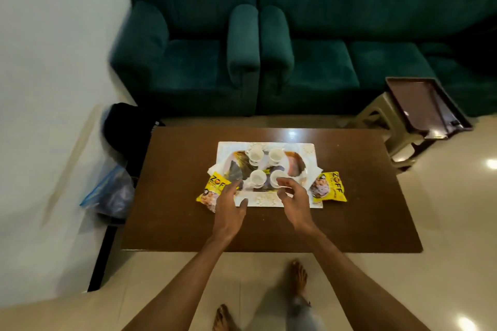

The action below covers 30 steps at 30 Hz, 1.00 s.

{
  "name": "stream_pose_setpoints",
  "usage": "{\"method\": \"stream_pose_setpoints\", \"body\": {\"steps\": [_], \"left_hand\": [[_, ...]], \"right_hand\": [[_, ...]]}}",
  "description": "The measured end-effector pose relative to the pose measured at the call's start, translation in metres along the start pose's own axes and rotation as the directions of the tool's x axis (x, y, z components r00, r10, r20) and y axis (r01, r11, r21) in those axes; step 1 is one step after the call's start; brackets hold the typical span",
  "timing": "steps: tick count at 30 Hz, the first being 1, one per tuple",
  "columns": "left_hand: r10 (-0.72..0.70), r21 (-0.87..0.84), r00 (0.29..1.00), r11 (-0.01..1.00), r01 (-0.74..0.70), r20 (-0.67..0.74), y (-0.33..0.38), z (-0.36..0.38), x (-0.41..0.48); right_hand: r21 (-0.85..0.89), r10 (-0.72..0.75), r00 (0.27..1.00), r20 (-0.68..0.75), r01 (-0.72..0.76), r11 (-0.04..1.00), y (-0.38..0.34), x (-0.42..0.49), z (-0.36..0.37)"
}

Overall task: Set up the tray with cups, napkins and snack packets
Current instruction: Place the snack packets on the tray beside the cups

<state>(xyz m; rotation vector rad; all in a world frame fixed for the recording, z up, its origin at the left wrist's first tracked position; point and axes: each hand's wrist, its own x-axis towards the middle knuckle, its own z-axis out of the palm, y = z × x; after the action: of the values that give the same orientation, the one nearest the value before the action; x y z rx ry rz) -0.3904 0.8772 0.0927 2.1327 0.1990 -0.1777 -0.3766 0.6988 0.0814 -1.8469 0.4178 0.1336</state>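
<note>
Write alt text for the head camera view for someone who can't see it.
Two bare hands, left hand and right hand, hover open over a white patterned tray holding four white cups on a brown wooden table, yellow snack packets at each side.

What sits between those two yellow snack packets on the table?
In the head view, the white patterned tray lies between the left packet and the right packet, carrying four white cups. White napkin corners peek out beneath it.
</note>
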Motion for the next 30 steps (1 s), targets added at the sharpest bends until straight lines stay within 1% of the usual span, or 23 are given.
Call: {"method": "stream_pose_setpoints", "body": {"steps": [4,8,10,12,14,17,20,22,26,28,30], "left_hand": [[-0.014,0.027,0.999,1.000,0.013,0.050,0.033,0.080,0.022],[-0.053,0.053,0.990,0.998,0.046,0.129,0.057,0.164,0.039],[-0.095,0.056,0.980,0.995,0.087,0.173,0.062,0.201,0.047],[-0.166,0.047,0.966,0.986,0.159,0.197,0.059,0.234,0.060],[-0.248,0.047,0.945,0.969,0.244,0.212,0.048,0.263,0.072],[-0.347,0.049,0.910,0.937,0.345,0.226,0.024,0.301,0.086],[-0.385,0.044,0.901,0.922,0.384,0.199,0.003,0.336,0.100],[-0.406,0.046,0.900,0.914,0.404,0.156,-0.006,0.358,0.107],[-0.436,0.040,0.897,0.900,0.435,0.068,-0.010,0.388,0.116],[-0.486,0.020,0.873,0.874,0.486,0.039,-0.010,0.396,0.119],[-0.550,-0.080,0.834,0.830,0.552,0.052,-0.007,0.399,0.118]], "right_hand": [[-0.001,0.040,0.997,-0.059,-0.040,0.999,0.044,0.035,-0.071],[0.003,0.143,0.981,-0.133,-0.144,0.990,0.098,0.068,-0.139],[-0.003,0.211,0.965,-0.158,-0.214,0.977,0.125,0.082,-0.165],[-0.001,0.274,0.949,-0.159,-0.277,0.961,0.155,0.101,-0.182],[-0.007,0.326,0.934,-0.148,-0.330,0.944,0.183,0.121,-0.190],[-0.067,0.329,0.931,-0.159,-0.343,0.937,0.217,0.153,-0.190],[-0.157,0.292,0.940,-0.178,-0.320,0.934,0.246,0.186,-0.186],[-0.162,0.289,0.943,-0.164,-0.315,0.935,0.259,0.205,-0.181],[-0.093,0.292,0.945,-0.149,-0.308,0.947,0.273,0.225,-0.170],[0.008,0.349,0.926,-0.142,-0.351,0.936,0.273,0.226,-0.169],[0.133,0.415,0.901,-0.126,-0.399,0.907,0.272,0.221,-0.174]]}}
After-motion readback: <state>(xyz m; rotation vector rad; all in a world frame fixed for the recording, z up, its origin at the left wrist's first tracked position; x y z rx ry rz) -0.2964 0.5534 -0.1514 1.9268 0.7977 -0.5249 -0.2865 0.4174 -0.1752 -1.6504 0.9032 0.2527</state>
